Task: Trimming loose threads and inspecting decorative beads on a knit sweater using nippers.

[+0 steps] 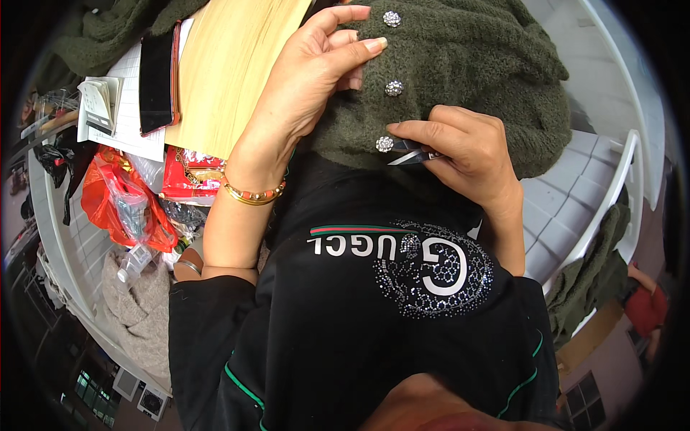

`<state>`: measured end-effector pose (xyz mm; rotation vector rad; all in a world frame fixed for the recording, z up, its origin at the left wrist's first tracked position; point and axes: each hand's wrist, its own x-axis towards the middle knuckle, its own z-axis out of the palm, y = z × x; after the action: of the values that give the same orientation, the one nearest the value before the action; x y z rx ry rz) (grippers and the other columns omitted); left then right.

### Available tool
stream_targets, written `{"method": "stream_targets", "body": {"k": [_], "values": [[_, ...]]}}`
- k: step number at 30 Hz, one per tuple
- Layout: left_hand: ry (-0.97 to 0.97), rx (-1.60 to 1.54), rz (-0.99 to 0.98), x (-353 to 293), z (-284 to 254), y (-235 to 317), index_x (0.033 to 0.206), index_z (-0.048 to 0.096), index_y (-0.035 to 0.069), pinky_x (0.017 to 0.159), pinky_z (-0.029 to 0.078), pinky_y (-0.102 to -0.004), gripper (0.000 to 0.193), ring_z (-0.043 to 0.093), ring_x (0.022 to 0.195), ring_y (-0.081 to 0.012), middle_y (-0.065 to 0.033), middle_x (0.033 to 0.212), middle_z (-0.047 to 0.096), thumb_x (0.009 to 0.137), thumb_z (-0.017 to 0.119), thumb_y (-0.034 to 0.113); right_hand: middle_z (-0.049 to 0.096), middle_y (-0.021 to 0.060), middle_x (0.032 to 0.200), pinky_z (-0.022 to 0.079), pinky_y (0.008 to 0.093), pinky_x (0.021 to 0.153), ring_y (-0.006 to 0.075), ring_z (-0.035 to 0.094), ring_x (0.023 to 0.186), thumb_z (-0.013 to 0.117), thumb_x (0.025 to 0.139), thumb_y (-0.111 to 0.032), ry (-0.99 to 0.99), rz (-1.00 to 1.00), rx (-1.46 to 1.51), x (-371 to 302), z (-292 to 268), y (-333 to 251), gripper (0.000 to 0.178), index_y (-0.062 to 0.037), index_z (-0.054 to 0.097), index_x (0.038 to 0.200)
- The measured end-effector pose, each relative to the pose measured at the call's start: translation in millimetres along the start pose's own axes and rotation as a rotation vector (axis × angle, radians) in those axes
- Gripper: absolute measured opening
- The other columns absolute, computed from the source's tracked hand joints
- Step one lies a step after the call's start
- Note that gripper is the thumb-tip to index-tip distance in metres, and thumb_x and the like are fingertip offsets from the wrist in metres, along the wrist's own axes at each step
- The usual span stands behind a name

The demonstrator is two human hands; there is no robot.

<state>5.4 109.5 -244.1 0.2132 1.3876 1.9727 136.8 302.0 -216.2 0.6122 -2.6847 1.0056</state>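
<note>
A dark green knitted garment (pixel 474 65) lies bunched in front of me, with three round sparkling buttons in a row down its left part. My left hand (pixel 332 52) rests at its left edge near the top button (pixel 392 19). Thumb and forefinger are stretched out and apart; the other fingers are partly curled and half hidden. My right hand (pixel 463 147) is closed around small scissors (pixel 415 156). Their pointed blades face left, just below the lowest button (pixel 384 144). The middle button (pixel 394 88) sits between the two hands.
Left of my arm lie a tan sheet (pixel 230 65), a dark phone (pixel 158 82), a small booklet (pixel 100 100), a red packet (pixel 190 176) and a red plastic bag (pixel 122 201). A beige knit (pixel 133 309) is lower left. Another green knit (pixel 593 266) hangs by the white right-hand rim.
</note>
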Motion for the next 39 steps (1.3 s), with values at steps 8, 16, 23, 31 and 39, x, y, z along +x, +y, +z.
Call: {"method": "stream_targets", "body": {"k": [8,16,23,31,39], "values": [[0.065,0.0,0.161,-18.0,12.8,32.9,0.127,0.055,-0.004,0.088,0.047,-0.0219,0.034,0.061,0.099,-0.0092,-0.0063,0.108,0.066,0.095,0.062,0.004,0.059,0.0038,0.079,0.046,0.0238,0.059,0.0115,0.052,0.061,0.06,0.066,0.014,0.12,0.3,-0.022,0.4,-43.5,10.1,0.067,-0.0106,0.066,0.127],[-0.137,-0.394,0.371,-55.0,-1.9,93.7,0.127,0.052,-0.001,0.092,0.055,-0.0358,0.036,0.068,0.104,-0.0233,-0.0184,0.115,0.067,0.092,0.057,0.0,0.051,0.002,0.064,0.039,0.0276,0.056,0.0092,0.045,0.06,0.075,0.08,-0.01,0.073,0.617,-0.169,7.5,-118.4,70.7,0.026,-0.0042,0.069,0.105],[-0.109,0.317,0.292,-34.8,34.7,112.7,0.154,0.03,0.011,0.069,0.046,-0.0193,0.092,0.05,0.08,-0.0042,0.0024,0.099,0.053,0.077,0.079,-0.001,0.065,0.0025,0.075,0.043,0.0217,0.057,0.0061,0.058,0.063,0.07,0.084,-0.003,0.224,0.31,0.743,50.7,-175.6,-30.0,0.004,0.0006,0.068,0.083],[-0.503,0.502,0.579,-35.7,82.8,137.7,0.145,0.043,0.007,0.112,0.038,-0.0362,0.078,0.047,0.132,-0.0223,-0.0093,0.142,0.051,0.077,0.083,0.01,0.067,0.006,0.081,0.049,0.0271,0.068,0.0128,0.064,0.076,0.068,0.083,0.001,0.005,-0.289,0.532,113.5,-166.2,-94.1,0.012,0.0033,0.067,0.094],[-0.033,0.485,1.012,40.8,45.6,314.9,0.128,0.053,-0.003,0.087,0.053,-0.0355,0.05,0.065,0.102,-0.024,-0.0123,0.108,0.068,0.085,0.072,0.013,0.064,0.0021,0.083,0.024,0.0153,0.047,-0.0006,0.035,0.053,0.064,0.094,-0.024,0.755,0.254,0.311,64.6,-212.7,-17.2,0.05,-0.0059,0.055,0.14]]}}
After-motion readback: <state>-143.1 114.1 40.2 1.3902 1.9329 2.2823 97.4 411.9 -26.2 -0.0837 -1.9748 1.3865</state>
